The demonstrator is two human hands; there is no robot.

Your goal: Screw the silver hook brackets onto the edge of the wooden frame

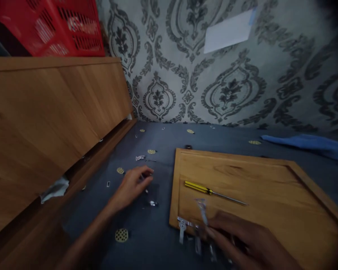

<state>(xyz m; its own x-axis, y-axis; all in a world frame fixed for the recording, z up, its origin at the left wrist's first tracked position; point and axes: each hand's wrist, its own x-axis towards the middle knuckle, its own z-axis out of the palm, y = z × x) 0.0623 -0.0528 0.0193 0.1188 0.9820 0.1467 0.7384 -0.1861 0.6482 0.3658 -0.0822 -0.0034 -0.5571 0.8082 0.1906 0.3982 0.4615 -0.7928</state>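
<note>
My left hand [133, 185] is over the blue-grey sheet with its fingers curled toward the thumb. Something small and see-through seems to be at its fingertips, too blurred to name. Just below it shows a small shiny metal piece [153, 203]. My right hand [245, 236], at the lower right, pinches a metal hinge [202, 210] between thumb and fingers, above the wooden panel's near left corner. Beside it, another hinge [182, 227] overlaps the panel's edge, with more blurred metal parts nearby. A yellow-and-black screwdriver [198, 186] lies on the wooden panel [264, 191].
To the left stands a wooden cabinet [59, 108] with a red plastic basket [79, 28] on top. Farther back on the sheet [166, 138] lies a metal part [140, 158]. A blue cloth [307, 141] is at the right, before the patterned wall [186, 75].
</note>
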